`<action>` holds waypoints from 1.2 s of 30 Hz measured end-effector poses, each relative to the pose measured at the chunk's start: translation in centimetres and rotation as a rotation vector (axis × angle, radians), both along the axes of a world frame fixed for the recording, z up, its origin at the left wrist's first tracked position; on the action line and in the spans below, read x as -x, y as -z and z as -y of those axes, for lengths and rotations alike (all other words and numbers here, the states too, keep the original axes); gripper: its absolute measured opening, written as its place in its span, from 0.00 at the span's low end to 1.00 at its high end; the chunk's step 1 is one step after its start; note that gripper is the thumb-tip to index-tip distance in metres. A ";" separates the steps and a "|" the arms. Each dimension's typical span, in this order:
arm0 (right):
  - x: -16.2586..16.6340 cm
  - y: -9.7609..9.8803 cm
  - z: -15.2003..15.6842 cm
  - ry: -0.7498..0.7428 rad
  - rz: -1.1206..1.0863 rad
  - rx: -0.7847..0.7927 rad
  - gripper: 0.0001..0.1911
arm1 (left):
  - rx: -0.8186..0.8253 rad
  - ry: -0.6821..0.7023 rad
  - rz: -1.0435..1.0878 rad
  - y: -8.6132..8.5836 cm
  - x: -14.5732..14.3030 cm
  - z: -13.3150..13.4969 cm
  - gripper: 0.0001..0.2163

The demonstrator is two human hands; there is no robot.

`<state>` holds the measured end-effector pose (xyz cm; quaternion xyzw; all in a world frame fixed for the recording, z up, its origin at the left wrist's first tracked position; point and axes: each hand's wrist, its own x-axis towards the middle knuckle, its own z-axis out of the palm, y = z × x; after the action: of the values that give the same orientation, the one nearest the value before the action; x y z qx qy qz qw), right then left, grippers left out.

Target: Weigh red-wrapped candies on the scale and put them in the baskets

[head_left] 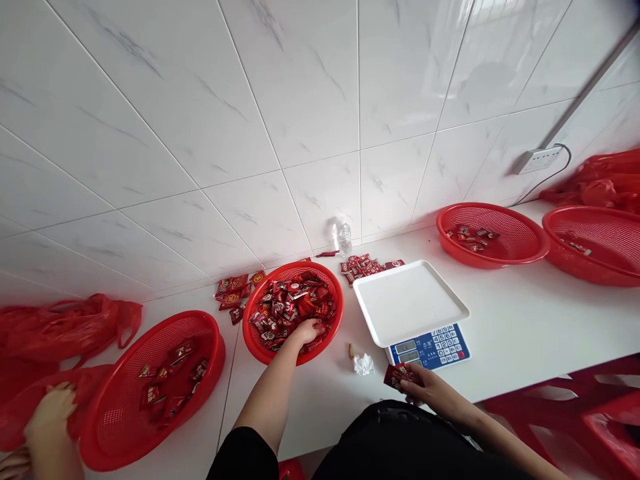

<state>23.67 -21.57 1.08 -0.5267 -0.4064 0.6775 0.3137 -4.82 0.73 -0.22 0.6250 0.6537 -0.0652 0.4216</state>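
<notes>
My left hand [309, 329] reaches into a round red plastic basket [336, 280] filled with small shiny red snack packets [280, 303]. Its fingers are curled in among the packets, and what they grip is hidden. In front of the scale, my right hand [420, 383] is closed on red snack packets [397, 376]; how many, I cannot tell. A digital scale [430, 347] with a blue keypad carries a bare white tray [413, 300], just beyond that hand. Crumpled white paper [363, 364] and a small brown piece [351, 351] lie between the basket and the scale.
Loose red packets [233, 293] and patterned ones [363, 267] lie near the wall, beside a clear bottle [343, 238]. More red baskets stand left [215, 347] and right [493, 260]. Another person's hand [53, 407] touches a red bag [70, 333] at far left.
</notes>
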 end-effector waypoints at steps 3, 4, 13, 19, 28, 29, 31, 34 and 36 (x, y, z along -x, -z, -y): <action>0.2 0.3 0.2 -0.004 0.015 -0.002 0.22 | 0.038 0.017 0.007 0.1 0.1 0.3 0.15; 0.3 0.3 0.2 -0.010 0.019 -0.002 0.22 | 0.037 0.012 0.008 0.2 0.0 0.4 0.16; -0.1 0.1 -2.8 -0.029 -0.020 0.028 0.23 | -0.261 -0.020 0.064 -0.1 0.0 0.1 0.03; -0.2 -0.4 -3.2 -0.049 -0.054 0.025 0.21 | -0.428 0.002 0.127 -2.8 -0.4 -0.5 0.03; -0.8 -1.2 -3.0 -0.021 -0.036 0.031 0.22 | -0.364 -0.009 0.573 -5.9 -9.7 0.9 0.12; -0.8 -1.1 -2.9 -0.019 -0.039 0.024 0.22 | -0.320 0.014 0.607 -5.7 -11.1 1.1 0.13; -0.6 -0.8 -2.8 -0.016 -0.043 0.010 0.21 | -0.249 0.051 0.633 -5.0 -13.7 1.5 0.14; -0.7 -0.5 -2.4 -0.006 -0.032 0.006 0.22 | -0.204 0.146 0.645 -3.9 -16.7 1.8 0.14; -1.0 -0.4 -2.2 0.001 -0.023 0.010 0.22 | -0.228 0.258 0.670 -3.4 -17.9 1.9 0.16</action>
<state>24.67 -19.37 1.49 -0.5205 -0.3991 0.6855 0.3161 13.05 -1.21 3.23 0.7317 0.3988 0.1633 0.5281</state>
